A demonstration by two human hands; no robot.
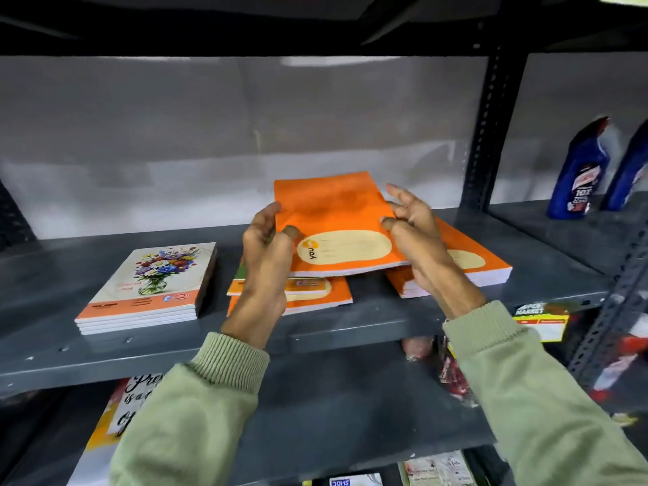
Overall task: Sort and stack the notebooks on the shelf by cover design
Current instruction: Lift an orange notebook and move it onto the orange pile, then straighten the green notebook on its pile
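Orange notebook held by both hands above shelf stacks.

Both hands hold an orange notebook above the shelf.

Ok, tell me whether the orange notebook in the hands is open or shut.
Shut. The orange notebook shows only its cover and cream label, pages flush at the near edge, held between the left hand and right hand.

A dark grey metal shelf is running across a pale grey wall. A perforated upright post is dividing it from the next bay, where two blue bottles are standing.
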